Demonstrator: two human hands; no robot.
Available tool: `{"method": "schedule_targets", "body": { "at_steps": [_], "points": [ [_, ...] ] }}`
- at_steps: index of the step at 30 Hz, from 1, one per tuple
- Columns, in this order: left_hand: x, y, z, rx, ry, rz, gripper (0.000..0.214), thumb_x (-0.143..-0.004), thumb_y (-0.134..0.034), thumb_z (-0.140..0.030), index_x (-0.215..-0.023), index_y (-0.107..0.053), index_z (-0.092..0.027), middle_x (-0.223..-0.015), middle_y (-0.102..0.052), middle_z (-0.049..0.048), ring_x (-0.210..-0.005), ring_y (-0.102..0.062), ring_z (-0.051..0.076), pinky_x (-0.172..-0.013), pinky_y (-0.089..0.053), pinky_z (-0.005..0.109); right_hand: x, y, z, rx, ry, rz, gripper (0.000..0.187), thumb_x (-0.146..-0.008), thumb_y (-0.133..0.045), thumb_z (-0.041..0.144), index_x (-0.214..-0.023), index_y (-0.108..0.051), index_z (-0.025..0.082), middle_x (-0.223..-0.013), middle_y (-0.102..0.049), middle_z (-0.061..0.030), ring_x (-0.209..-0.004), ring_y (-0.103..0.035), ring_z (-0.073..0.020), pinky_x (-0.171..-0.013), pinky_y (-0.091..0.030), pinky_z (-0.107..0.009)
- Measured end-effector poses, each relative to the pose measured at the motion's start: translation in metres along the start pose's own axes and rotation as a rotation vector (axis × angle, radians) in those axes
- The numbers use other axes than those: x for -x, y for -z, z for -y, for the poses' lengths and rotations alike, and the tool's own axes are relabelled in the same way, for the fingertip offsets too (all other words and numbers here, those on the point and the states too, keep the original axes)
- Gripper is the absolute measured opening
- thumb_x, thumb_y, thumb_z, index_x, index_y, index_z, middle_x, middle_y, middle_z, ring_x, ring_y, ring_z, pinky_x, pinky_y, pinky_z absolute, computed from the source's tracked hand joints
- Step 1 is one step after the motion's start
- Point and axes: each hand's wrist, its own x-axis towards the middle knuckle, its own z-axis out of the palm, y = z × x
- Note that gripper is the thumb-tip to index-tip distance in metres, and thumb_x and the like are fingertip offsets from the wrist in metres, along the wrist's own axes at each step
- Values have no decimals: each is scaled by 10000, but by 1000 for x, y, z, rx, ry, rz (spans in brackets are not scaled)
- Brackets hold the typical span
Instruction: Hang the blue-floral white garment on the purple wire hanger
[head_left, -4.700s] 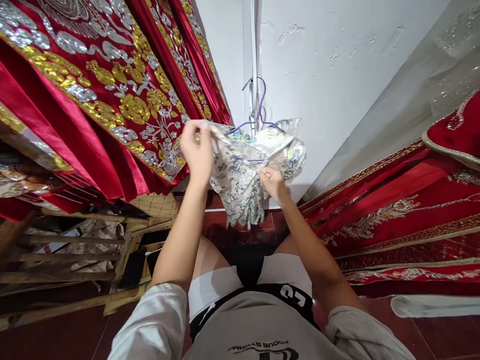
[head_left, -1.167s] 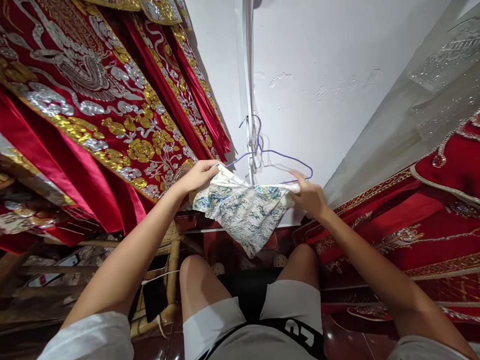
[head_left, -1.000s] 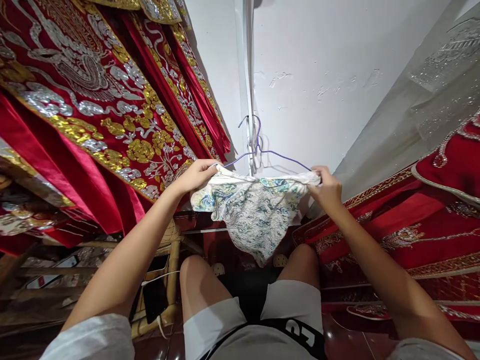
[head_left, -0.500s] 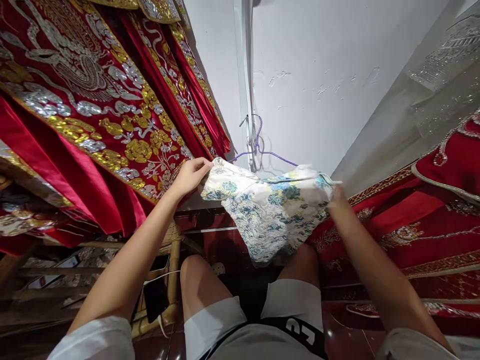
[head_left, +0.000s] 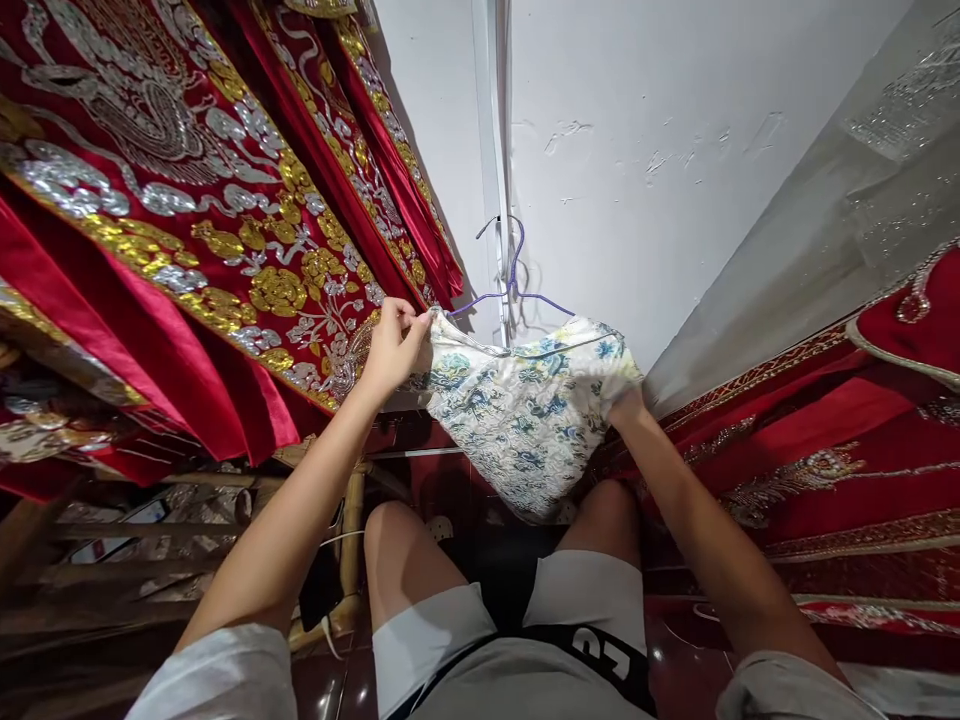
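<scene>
A white top with blue, green and yellow flowers (head_left: 517,420) hangs on a purple hanger (head_left: 516,262), whose hook and upper arms stick out above the neckline. My left hand (head_left: 397,340) is closed in a pinch on the top's left shoulder edge, near the hanger's left arm. My right hand (head_left: 624,404) reaches in at the sleeve on the right side; the cloth covers its fingers, so what they do is hidden. The top's lower part drapes down in front of my knees.
Red cloths embroidered in gold and silver (head_left: 277,290) hang at the left. More beaded red fabric (head_left: 817,470) lies to the right. Behind the hanger runs a metal upright (head_left: 489,130) along the white wall (head_left: 622,90). A bamboo frame (head_left: 349,540) stands at lower left.
My right hand has moved left and in under the sleeve cloth, from the garment's outer right edge. The top's right side has drawn inward. My left hand keeps its pinch at the shoulder.
</scene>
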Motion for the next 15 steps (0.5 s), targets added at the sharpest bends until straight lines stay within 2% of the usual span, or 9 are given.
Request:
{"method": "schedule_targets", "body": {
  "at_steps": [2, 3, 5, 6, 8, 11, 13, 15],
  "points": [
    [5, -2, 5, 23, -16, -42, 199, -933, -569, -391, -972, -470, -223, -724, -482, -43, -631, -462, 133, -643, -371, 270, 2, 7, 5, -188, 28, -191, 666, -914, -420, 728, -1349, -591, 254, -1218, -693, -133, -1142, -623, -346, -800, -570, -449],
    [6, -4, 7, 36, -35, -57, 195, -929, -571, -386, -976, -480, -220, -764, -512, -30, -667, -491, 138, -664, -387, 270, 3, 11, 9, -270, 46, -281, 690, -885, -433, 747, -1350, -581, 260, -1195, -702, -119, -1121, -639, -336, -784, -567, -424],
    [7, -6, 8, 43, -77, -54, 192, -913, -571, -357, -1026, -520, -210, -871, -589, 6, -780, -563, 159, -741, -429, 279, 5, 21, 20, -335, 59, -369, 656, -808, -593, 708, -1281, -608, 253, -1122, -724, -97, -1017, -682, -302, -752, -558, -368],
    [7, -7, 7, 33, -95, -38, 212, -904, -564, -335, -1068, -542, -203, -932, -622, 25, -848, -590, 174, -791, -446, 289, 6, 26, 27, -324, 42, -360, 616, -758, -686, 662, -1203, -641, 239, -1056, -736, -89, -946, -695, -287, -729, -553, -349],
    [5, -6, 4, -13, -131, 12, 288, -895, -540, -312, -1155, -574, -193, -1045, -665, 59, -970, -613, 207, -884, -460, 326, 8, 35, 44, -284, -24, -252, 537, -680, -793, 609, -1019, -691, 206, -893, -742, -75, -816, -697, -267, -679, -544, -331],
    [1, -6, -5, -126, -197, 74, 344, -925, -519, -374, -1203, -616, -196, -1129, -692, 77, -1027, -606, 242, -939, -447, 386, 12, 37, 68, -247, -121, -74, 498, -666, -805, 649, -824, -702, 188, -713, -699, -57, -695, -677, -248, -600, -530, -319],
    [-3, -10, -11, -177, -245, 83, 360, -950, -513, -429, -1201, -635, -202, -1116, -705, 76, -995, -604, 243, -925, -436, 395, 14, 28, 77, -254, -142, -72, 496, -703, -776, 669, -817, -712, 191, -740, -702, -56, -709, -685, -243, -597, -535, -314],
    [-7, -18, -18, -203, -275, 64, 345, -968, -509, -447, -1156, -659, -199, -1051, -713, 74, -947, -603, 235, -885, -428, 379, 14, 17, 78, -242, -55, -107, 507, -758, -730, 676, -947, -739, 207, -921, -738, -66, -864, -710, -260, -701, -569, -325]
  ]
}}
